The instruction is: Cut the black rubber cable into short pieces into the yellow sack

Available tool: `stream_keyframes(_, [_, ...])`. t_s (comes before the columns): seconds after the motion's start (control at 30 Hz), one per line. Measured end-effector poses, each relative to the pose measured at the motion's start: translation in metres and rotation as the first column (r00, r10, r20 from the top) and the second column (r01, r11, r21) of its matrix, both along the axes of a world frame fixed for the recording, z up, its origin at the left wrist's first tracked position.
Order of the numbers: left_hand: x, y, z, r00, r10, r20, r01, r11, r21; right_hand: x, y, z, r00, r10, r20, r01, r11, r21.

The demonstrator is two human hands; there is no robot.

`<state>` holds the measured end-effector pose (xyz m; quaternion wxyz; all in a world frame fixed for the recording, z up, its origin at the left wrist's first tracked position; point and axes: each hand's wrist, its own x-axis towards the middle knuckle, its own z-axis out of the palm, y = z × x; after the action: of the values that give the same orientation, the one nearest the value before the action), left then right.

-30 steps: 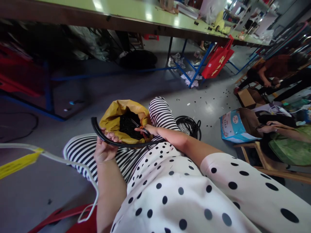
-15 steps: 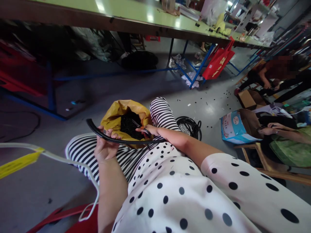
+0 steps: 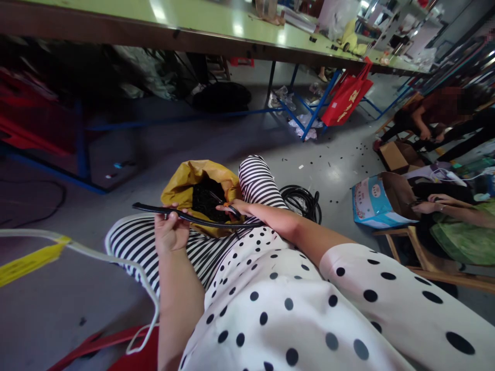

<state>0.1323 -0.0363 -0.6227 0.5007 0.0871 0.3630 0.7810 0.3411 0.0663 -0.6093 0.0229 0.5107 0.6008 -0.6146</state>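
Observation:
A black ribbed hose [image 3: 207,222] runs across my lap, its free end pointing left. My left hand [image 3: 172,234] is closed around it near that end, thumb on top. My right hand [image 3: 236,207] grips scissors [image 3: 232,211] with orange at the handle, their blades pointing up and left over the bag. Between my striped legs stands a yellow bag [image 3: 181,178], its mouth wide, with a heap of black pieces [image 3: 209,198] inside. The hose passes under my right forearm, where the rest is partly hidden.
Coiled black hose [image 3: 303,201] lies on the floor beside my right knee. A blue and white carton [image 3: 373,203] stands to the right, near a co-worker's hands [image 3: 429,203]. A long green-topped table [image 3: 216,26] crosses ahead; a white cable [image 3: 127,260] hangs at left.
The hose's free end has dropped and swung slightly left, so it lies straighter. My left thumb and fingers have shifted on the hose. My right hand stays almost in place.

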Motion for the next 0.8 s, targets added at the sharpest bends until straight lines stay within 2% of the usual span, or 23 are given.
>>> stream_keyframes(0.2, [0.002,0.004,0.000,1.000,0.018,-0.017,-0.020,0.994,-0.109,-0.001,-0.004,0.004,1.000,-0.018,-0.005,0.018,1.000,-0.015])
stream_keyframes(0.37, [0.005,0.007,-0.001,0.997,0.033,-0.067,-0.046,0.980,-0.192,0.000,-0.003,-0.002,1.000,0.009,-0.001,-0.009,1.000,0.019])
stream_keyframes(0.63, [0.005,0.009,-0.005,0.991,-0.004,-0.134,-0.032,0.964,-0.262,-0.001,-0.001,-0.010,0.999,0.002,-0.035,-0.003,1.000,-0.018])
stream_keyframes(0.8, [0.004,0.009,-0.008,0.990,0.036,-0.136,-0.069,0.965,-0.253,-0.002,0.000,-0.014,1.000,-0.010,-0.016,0.010,1.000,-0.019])
